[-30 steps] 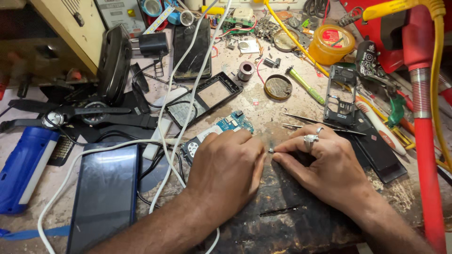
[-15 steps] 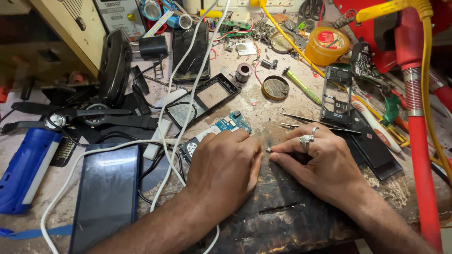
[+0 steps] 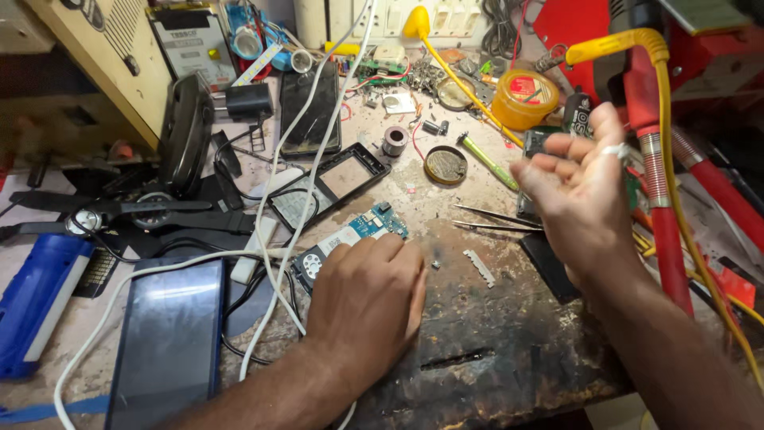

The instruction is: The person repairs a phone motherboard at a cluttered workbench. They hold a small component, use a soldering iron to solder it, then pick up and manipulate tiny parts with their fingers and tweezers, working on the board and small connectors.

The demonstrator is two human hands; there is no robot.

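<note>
Down on the table (image 3: 477,350), the left hand (image 3: 370,299) lies flat with its fingers closed together, pressing on a small blue circuit board (image 3: 362,229); the board pokes out from under the fingers, beside white cables (image 3: 278,207); the right hand (image 3: 585,195) is up in the air, open, with its fingers a bit bent and blurry, and it holds nothing that I can see; it wears a ring (image 3: 614,150); a little metal strip (image 3: 479,267) lies on the table between the two hands; thin tweezers (image 3: 497,220) rest just past it; a dark phone (image 3: 167,346) lies to the left, near a blue tool (image 3: 36,306).
</note>
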